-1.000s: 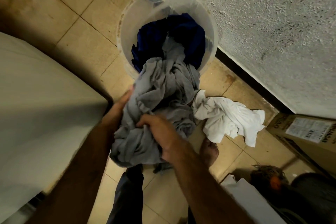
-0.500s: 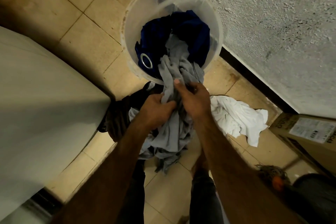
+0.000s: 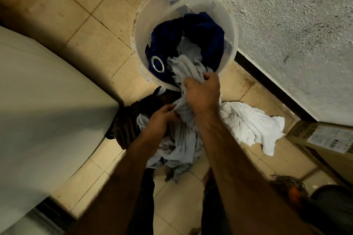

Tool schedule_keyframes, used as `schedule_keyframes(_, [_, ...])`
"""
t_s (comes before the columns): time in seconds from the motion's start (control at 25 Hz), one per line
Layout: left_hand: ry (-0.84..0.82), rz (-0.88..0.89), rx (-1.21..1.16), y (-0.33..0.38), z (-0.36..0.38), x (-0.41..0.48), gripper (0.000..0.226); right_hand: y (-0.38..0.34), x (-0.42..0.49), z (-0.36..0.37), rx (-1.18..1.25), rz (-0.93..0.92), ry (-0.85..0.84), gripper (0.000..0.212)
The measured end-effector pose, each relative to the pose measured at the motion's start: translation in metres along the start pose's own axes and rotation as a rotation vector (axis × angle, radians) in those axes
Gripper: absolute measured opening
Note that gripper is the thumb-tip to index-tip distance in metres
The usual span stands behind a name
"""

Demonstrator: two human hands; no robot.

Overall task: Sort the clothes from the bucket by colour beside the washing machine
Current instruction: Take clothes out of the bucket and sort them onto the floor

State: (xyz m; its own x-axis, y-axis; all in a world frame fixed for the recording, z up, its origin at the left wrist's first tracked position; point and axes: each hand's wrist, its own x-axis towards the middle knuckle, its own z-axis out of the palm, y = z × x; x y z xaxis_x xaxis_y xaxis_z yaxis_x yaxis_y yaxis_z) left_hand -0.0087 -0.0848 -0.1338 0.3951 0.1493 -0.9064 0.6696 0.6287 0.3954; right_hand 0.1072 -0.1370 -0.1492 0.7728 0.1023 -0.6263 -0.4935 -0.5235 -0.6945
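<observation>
Both the left hand and right hand clench the grey garment, apparently to haul its tail clear of the bucket for sorting.

Dim, warm indoor light. The rough white plaster wall is brightest; the beige tiled floor darkens towards the upper left corner. Wide-angle distortion curves the grout lines and the edge of the white washing machine. Detail is soft throughout.
</observation>
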Motion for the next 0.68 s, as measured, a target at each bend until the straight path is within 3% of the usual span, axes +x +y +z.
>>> schedule_keyframes(0.08, [-0.003, -0.059, -0.298, 0.006, -0.002, 0.012, 0.052, -0.003, -0.017, -0.003, 0.063, -0.047, -0.029, 0.029])
schedule_keyframes(0.12, [0.012, -0.055, -0.332, 0.013, 0.001, 0.019, 0.052, 0.000, -0.026, -0.005, 0.076, -0.065, -0.063, 0.024])
schedule_keyframes(0.2, [0.026, -0.032, -0.261, 0.027, 0.009, 0.041, 0.065, 0.009, -0.047, -0.009, 0.109, -0.044, -0.086, 0.021])
schedule_keyframes(0.32, [0.083, -0.103, -0.121, 0.036, 0.020, 0.076, 0.113, 0.028, -0.074, -0.012, 0.140, 0.031, -0.027, 0.016])
schedule_keyframes(0.36, [0.153, -0.091, -0.071, 0.039, 0.022, 0.078, 0.110, 0.032, -0.080, -0.015, 0.168, 0.046, -0.005, 0.017])
schedule_keyframes(0.44, [0.298, 0.047, -0.017, 0.039, 0.028, 0.069, 0.059, 0.032, -0.091, -0.023, 0.251, 0.070, 0.009, 0.029])
schedule_keyframes(0.52, [0.337, 0.188, 0.029, 0.033, 0.031, 0.062, 0.026, 0.027, -0.094, -0.030, 0.295, 0.097, -0.014, 0.041])
schedule_keyframes(0.6, [0.319, 0.297, 0.079, 0.025, 0.035, 0.045, 0.016, 0.023, -0.083, -0.033, 0.230, 0.135, -0.023, 0.051])
schedule_keyframes(0.68, [0.303, 0.379, 0.166, 0.014, 0.034, 0.032, 0.016, 0.020, -0.061, -0.029, 0.103, 0.109, 0.012, 0.047])
